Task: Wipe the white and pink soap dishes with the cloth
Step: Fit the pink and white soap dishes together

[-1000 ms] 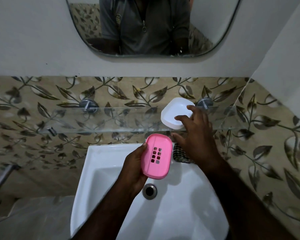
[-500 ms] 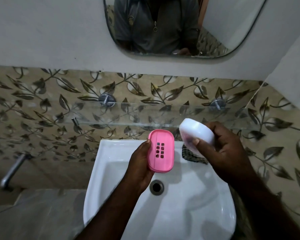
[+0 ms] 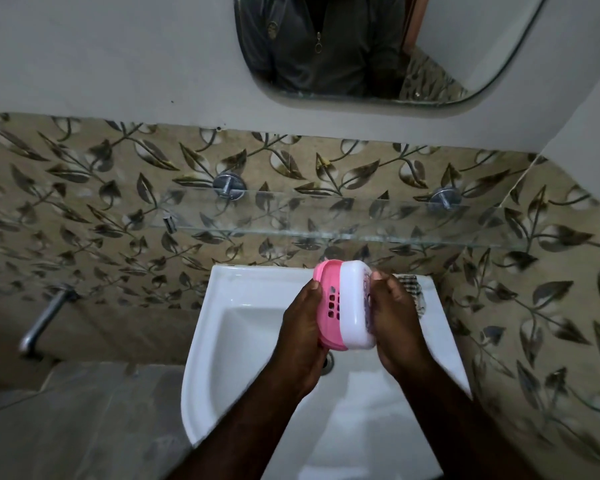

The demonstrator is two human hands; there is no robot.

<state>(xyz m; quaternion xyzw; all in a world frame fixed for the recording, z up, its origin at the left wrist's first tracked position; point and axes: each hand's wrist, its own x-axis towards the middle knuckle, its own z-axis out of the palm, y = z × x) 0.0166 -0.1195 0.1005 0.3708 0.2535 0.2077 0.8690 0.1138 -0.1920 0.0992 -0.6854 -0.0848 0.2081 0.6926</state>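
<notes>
Over the bowl of the white sink (image 3: pixel 229 327), nearest the camera, two bare forearms are seen reaching up from the lower edge. The pink soap dish (image 3: pixel 328 299) is gripped by the left hand (image 3: pixel 303 330), whose fingers are curled round its left side, with the thumb laid on its slotted face. The white soap dish (image 3: pixel 355 306) is held by the right hand (image 3: pixel 397 323), whose thumb is hooked over the dish's upper right corner and whose fingers are wrapped behind it. The two dishes are held on edge and pressed together. The white one is laid against the pink one's right side and partly covers it, so that only some of the slots are shown. Both are held above the basin, over the drain (image 3: pixel 329 362), of which a sliver is seen beside the left wrist.

Just behind the right hand, the checked cloth (image 3: pixel 414 289) is seen lying on the sink's back right rim, largely hidden by that hand.

Farther back, a glass shelf (image 3: pixel 326 233) is carried on two round metal mounts (image 3: pixel 228 185) fixed to leaf-patterned tiles (image 3: pixel 84 188). A metal tap (image 3: pixel 44 323) is seen projecting well to the left of the sink. Farthest off, a rounded mirror (image 3: pixel 465 46) is hung on the plain wall, and a dark zip-front top is reflected in it.
</notes>
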